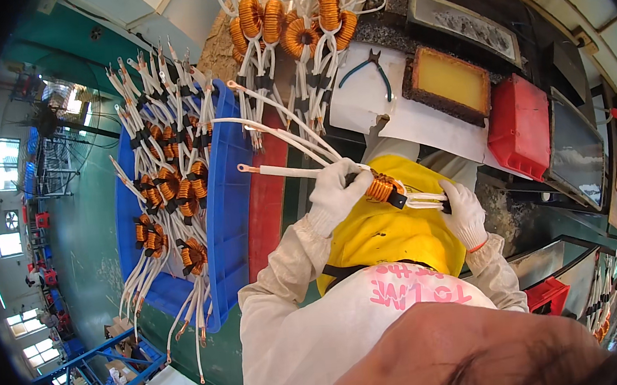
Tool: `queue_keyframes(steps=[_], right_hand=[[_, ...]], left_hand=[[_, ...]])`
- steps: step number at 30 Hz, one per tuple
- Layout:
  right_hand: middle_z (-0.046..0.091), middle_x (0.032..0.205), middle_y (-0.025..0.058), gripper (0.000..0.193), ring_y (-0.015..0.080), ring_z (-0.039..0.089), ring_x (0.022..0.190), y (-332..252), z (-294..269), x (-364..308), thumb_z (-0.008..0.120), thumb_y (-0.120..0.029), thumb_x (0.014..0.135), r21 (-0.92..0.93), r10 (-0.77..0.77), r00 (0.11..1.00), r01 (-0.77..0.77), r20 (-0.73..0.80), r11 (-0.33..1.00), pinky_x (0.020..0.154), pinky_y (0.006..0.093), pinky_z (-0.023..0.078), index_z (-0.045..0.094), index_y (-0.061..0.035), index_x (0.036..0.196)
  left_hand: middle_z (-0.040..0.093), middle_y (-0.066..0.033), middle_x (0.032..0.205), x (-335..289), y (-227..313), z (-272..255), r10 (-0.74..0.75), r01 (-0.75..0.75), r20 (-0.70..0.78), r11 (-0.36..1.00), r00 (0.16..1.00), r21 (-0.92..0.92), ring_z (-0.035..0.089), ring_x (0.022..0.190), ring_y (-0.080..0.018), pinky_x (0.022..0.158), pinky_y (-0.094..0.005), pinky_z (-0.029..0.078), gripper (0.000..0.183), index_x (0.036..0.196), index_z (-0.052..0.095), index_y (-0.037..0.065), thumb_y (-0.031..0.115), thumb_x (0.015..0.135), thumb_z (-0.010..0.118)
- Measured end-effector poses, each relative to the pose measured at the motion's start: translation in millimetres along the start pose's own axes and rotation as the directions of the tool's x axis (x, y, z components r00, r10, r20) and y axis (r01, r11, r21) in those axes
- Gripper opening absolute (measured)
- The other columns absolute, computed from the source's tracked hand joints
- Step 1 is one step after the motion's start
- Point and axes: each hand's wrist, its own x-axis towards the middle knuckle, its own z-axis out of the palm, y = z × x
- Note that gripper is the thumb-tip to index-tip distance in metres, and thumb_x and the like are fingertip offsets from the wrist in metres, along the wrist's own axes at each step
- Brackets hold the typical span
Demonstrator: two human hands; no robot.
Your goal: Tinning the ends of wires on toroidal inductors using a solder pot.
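Evidently holds an already wound, lugged coil (380,186) between left hand (334,194), pinching its long leads (288,171), and right hand (466,214), pinching its short leads (425,197), with more coils (166,182) in a blue crate (228,237) left of both hands, but leaves remaining steps unclear.

R hand (466,214) has room fwd over white sheet (421,127) up to brown tray (446,109) & red bin (517,124); on L, blue crate wall (227,208) is in way of L hand (335,196).

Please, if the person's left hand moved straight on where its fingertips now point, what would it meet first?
Probably the copper-coloured coil, just right of the fingertips of the left hand, though depth is hard to judge from this view.
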Motion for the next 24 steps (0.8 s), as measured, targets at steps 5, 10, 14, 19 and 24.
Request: queue_keyframes(steps=[5,10,14,19,24], right_hand=[[0.061,0.086,0.0116,0.032,0.0335,0.061,0.084,13,-2,-13,0.074,-0.010,0.072,0.131,-0.174,0.958,0.147,0.226,0.980,0.074,0.0425,0.051,0.060,-0.0080,0.101],[0.062,0.103,0.0147,0.056,0.0346,0.061,0.099,9,-13,6,0.081,-0.029,0.069,0.130,-0.284,0.932,0.260,0.224,0.957,0.087,0.0420,0.050,0.059,-0.0082,0.116],[0.057,0.124,0.0192,0.080,0.0392,0.059,0.109,-17,-26,49,0.082,-0.044,0.068,0.281,-0.328,0.934,0.280,0.141,0.918,0.096,0.0437,0.048,0.050,-0.0084,0.133],[0.059,0.112,0.0175,0.064,0.0375,0.065,0.095,-82,7,71,0.075,-0.034,0.075,0.444,-0.267,0.929,0.133,0.255,0.886,0.081,0.0450,0.054,0.052,-0.0144,0.131],[0.061,0.098,0.0145,0.049,0.0361,0.066,0.079,-87,17,78,0.069,-0.027,0.079,0.175,-0.135,0.975,0.103,0.179,0.979,0.066,0.0455,0.055,0.055,-0.0180,0.125]], left_hand=[[0.065,-0.0063,0.074,1,-27,-2,-0.041,0.041,0.000,0.998,0.999,0.047,0.058,0.068,-0.0110,0.064,-0.0285,0.047,0.023,0.088,0.068,-0.001,0.022,0.089,0.066],[0.066,-0.0146,0.076,-2,-26,3,0.024,-0.024,0.000,0.977,1.000,0.211,0.065,0.070,-0.0280,0.067,-0.0370,0.051,0.021,0.085,0.068,0.001,0.022,0.085,0.067],[0.064,-0.0165,0.073,-5,-4,23,0.239,-0.254,0.091,0.856,0.967,0.451,0.065,0.072,-0.0324,0.066,-0.0405,0.050,0.017,0.082,0.067,0.002,0.019,0.082,0.068],[0.062,-0.0146,0.072,-6,9,38,0.429,-0.462,0.174,0.798,0.886,0.387,0.062,0.072,-0.0327,0.066,-0.0415,0.049,0.022,0.080,0.062,0.004,0.025,0.082,0.070],[0.065,-0.0121,0.084,-11,-2,29,0.207,-0.266,0.192,0.893,0.959,0.363,0.064,0.076,-0.0220,0.069,-0.0345,0.051,0.024,0.101,0.065,0.003,0.020,0.084,0.070]])
